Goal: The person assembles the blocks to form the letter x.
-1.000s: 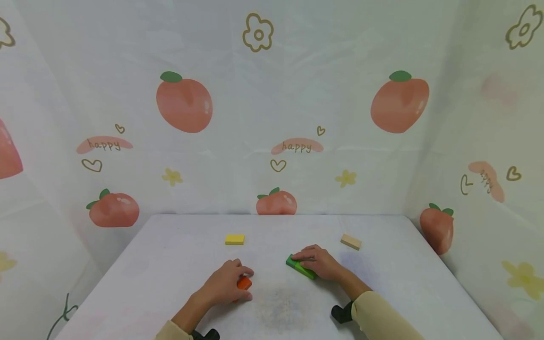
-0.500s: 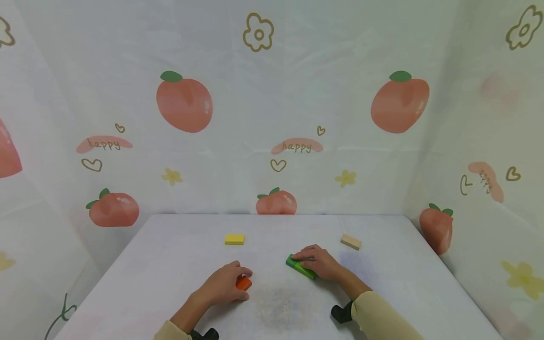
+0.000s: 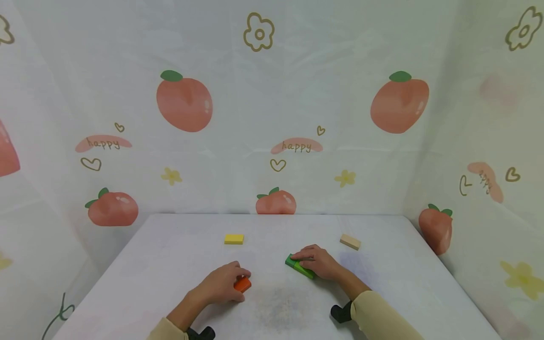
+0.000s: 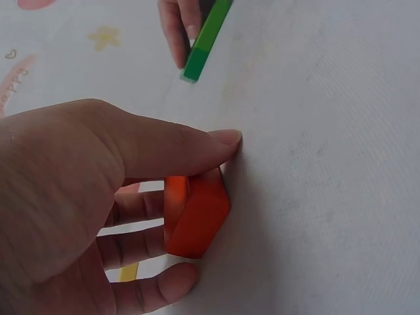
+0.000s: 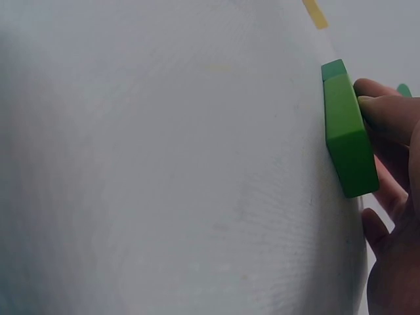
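Observation:
An orange-red block (image 3: 243,284) rests on the white table between the thumb and fingers of my left hand (image 3: 222,284). In the left wrist view the thumb reaches over the block (image 4: 201,216), and the fingers lie apart behind it. Toward the middle right, a dark green block (image 3: 290,260) and a light green block (image 3: 305,271) lie end to end at a slant. My right hand (image 3: 321,263) rests its fingers on and along the far side of the green pair. In the right wrist view, no finger covers the camera-facing sides of the light green block (image 5: 344,111).
A yellow block (image 3: 234,239) lies at the back left of the table (image 3: 182,259), a tan wooden block (image 3: 350,242) at the back right. A white curtain (image 3: 238,94) with fruit prints stands behind and at both sides. A grey smudge marks the table's front middle.
My left hand has drawn back slightly to the left, its thumb sliding away from the orange-red block, which stays in place. The right hand and green blocks keep their position.

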`<state>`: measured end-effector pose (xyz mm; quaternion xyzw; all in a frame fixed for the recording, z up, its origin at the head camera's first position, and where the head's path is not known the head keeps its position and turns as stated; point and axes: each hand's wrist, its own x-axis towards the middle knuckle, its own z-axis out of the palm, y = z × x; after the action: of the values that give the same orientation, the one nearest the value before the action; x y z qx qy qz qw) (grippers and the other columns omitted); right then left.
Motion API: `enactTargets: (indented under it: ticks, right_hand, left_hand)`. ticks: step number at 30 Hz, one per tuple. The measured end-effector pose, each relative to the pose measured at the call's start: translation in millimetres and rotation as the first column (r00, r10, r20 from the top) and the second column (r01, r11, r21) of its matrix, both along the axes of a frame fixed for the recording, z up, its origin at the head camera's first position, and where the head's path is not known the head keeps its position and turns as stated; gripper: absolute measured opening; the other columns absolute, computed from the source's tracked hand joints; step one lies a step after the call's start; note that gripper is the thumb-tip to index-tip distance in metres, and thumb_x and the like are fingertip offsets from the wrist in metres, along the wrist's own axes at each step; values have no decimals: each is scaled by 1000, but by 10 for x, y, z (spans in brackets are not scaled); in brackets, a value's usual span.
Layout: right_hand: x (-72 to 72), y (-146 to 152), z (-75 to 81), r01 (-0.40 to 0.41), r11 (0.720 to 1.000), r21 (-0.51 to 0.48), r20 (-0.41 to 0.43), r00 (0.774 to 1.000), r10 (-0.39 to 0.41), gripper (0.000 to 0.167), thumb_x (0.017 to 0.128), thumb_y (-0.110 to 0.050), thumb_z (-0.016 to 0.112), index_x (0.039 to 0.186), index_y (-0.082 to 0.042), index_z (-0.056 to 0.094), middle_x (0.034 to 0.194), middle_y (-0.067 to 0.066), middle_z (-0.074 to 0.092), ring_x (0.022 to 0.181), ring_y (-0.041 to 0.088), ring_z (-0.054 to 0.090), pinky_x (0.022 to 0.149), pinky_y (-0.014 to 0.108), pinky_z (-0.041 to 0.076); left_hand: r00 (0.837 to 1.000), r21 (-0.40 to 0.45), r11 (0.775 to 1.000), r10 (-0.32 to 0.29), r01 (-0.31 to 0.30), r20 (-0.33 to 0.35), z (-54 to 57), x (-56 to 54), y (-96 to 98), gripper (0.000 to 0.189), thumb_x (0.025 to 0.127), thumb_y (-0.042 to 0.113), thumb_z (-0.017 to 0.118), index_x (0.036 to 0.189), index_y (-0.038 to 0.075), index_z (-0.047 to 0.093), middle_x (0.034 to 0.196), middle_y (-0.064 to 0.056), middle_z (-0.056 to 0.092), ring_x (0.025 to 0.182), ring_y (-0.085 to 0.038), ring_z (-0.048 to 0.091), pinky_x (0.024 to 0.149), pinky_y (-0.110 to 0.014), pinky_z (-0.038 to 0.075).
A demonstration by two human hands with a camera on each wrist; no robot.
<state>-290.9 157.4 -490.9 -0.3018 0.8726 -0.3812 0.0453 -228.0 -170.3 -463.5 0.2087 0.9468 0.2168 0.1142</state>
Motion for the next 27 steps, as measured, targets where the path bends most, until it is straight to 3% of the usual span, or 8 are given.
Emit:
enactTargets:
  ticks: [27]
  right_hand:
    - [1,5,-30,20,1000,7,26,999,-20,28,96,-11,57,118,-19,73,124,8,58,118,31,48,94,52,40]
  left_hand:
    - [996,47,995,-86,86,17,61,-88,11,37,79,18,79,115,15,71,88,10,52,80,-10,49,72,-27,45]
